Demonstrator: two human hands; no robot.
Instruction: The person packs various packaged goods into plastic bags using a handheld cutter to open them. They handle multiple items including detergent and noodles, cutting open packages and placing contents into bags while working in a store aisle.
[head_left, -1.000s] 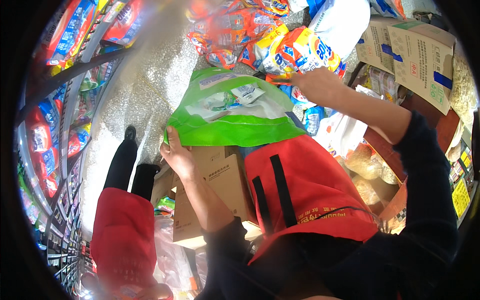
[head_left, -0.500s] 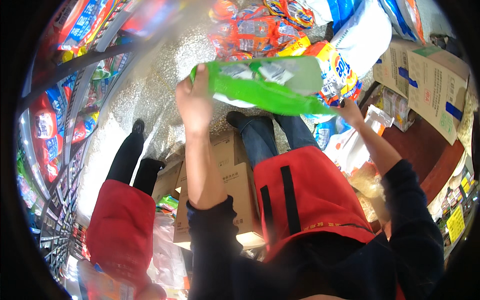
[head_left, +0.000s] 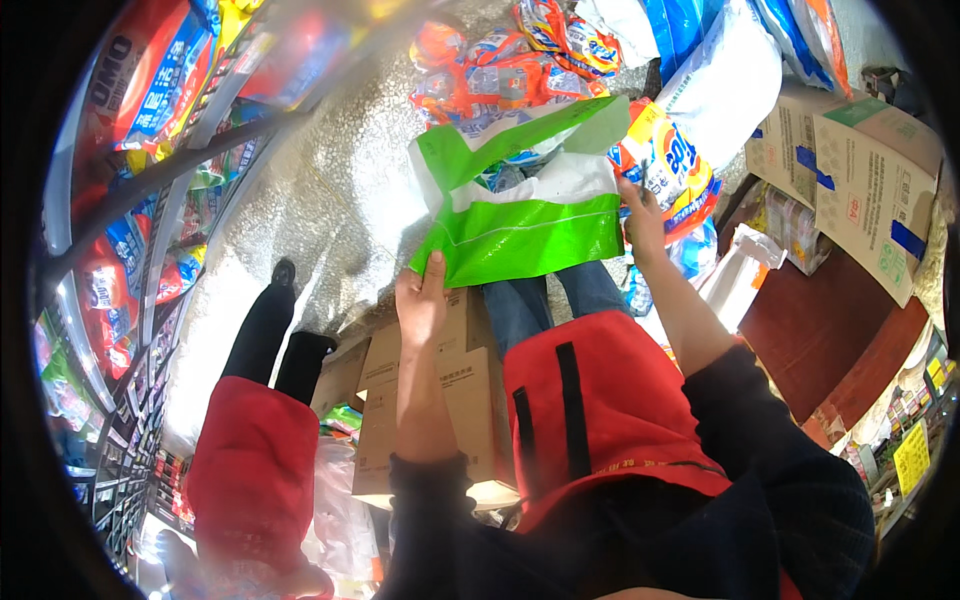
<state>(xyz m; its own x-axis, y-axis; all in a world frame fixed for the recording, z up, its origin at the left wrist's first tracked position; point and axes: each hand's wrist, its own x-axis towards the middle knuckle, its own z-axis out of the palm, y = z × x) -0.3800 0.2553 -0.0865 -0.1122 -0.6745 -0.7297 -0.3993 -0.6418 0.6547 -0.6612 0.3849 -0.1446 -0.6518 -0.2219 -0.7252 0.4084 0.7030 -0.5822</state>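
Observation:
A green and white plastic bag [head_left: 530, 238] is stretched between my two hands, its mouth spread apart. My left hand [head_left: 421, 298] pinches its near left corner, thumb on top. On the other side my right hand [head_left: 645, 222] grips the right edge. White inner lining shows at the opening, along with something bluish that I cannot make out. Just beyond my right hand is an orange, yellow and white detergent bag [head_left: 672, 165]. Several orange detergent packs [head_left: 500, 85] lie past the green bag on the floor.
Shelves of bagged goods [head_left: 120, 240] run down the left. A person in a red apron [head_left: 250, 470] stands beside them. Cardboard boxes [head_left: 435, 410] sit by my legs. At the right, a large open carton [head_left: 860, 180] and a dark red surface [head_left: 815, 310]; white sacks [head_left: 725, 75] lie behind.
Both hands have come lower and closer to me, my right hand also moving left. The green bag, flatter and stretched out before, now has its mouth parted with the white lining showing.

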